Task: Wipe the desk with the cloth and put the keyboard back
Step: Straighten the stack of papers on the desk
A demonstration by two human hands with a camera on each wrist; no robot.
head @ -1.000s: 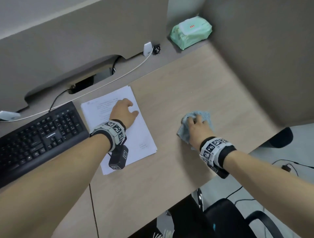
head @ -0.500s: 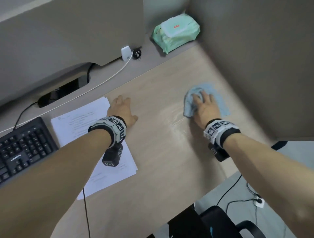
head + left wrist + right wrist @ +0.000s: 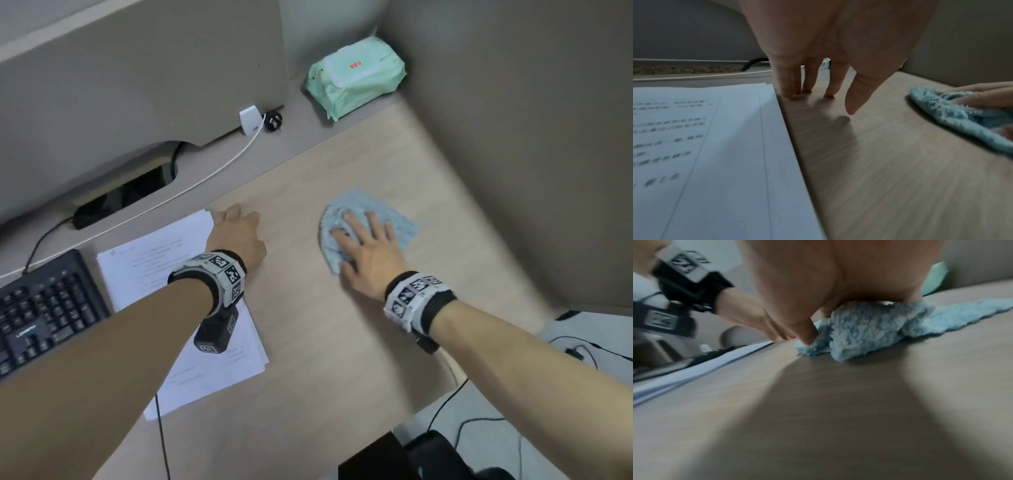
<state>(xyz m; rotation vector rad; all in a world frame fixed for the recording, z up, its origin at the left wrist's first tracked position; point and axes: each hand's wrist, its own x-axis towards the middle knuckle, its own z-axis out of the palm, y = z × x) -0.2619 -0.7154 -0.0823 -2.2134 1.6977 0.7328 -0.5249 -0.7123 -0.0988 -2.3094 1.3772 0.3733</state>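
Observation:
The blue cloth (image 3: 394,219) lies bunched on the wooden desk (image 3: 342,359), right of centre. My right hand (image 3: 363,240) lies flat on it with straight, spread fingers, and the thumb (image 3: 807,334) digs into the cloth (image 3: 869,327). My left hand (image 3: 236,229) rests its fingertips (image 3: 787,91) on the bare desk, just beside the right edge of a stack of printed papers (image 3: 164,274). It holds nothing. The black keyboard (image 3: 44,308) sits at the far left, partly out of view. The cloth (image 3: 953,116) is also in the left wrist view at right.
A green pack of wet wipes (image 3: 356,75) lies in the back corner. A white cable (image 3: 219,168) and a plug (image 3: 251,120) run along the grey rear strip. Beige partitions (image 3: 513,137) close the back and right. The desk's front edge drops to a dark chair (image 3: 428,455) and floor cables.
My right hand has swept the cloth from near the front edge toward the back, then a little leftward. My left hand has slid off the papers onto the bare desk beside them.

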